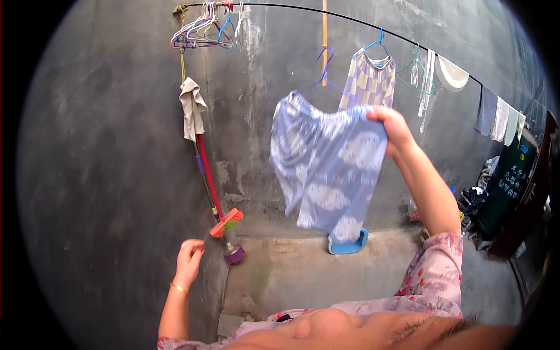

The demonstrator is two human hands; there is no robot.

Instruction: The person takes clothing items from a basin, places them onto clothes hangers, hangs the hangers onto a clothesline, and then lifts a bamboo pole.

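Observation:
My right hand [394, 129] grips the waistband corner of light blue shorts [326, 160] with a white cloud pattern, thumb on the front. The shorts hang spread out in front of me, with an elastic waist. A purple hanger [325, 73] rises from their waistband, its hook below the line and apart from it. My left hand [189, 256] is low on the left, fingers curled with nothing visible in them, near a red-headed broom [226, 223].
A black clothesline [280, 6] crosses the top, with bunched hangers [201, 32] at left. Checked clothing [373, 79], a green hanger [417, 79] and small cloths [501, 119] hang rightward. A purple brush [234, 254] and blue dustpan [350, 245] are low by the wall.

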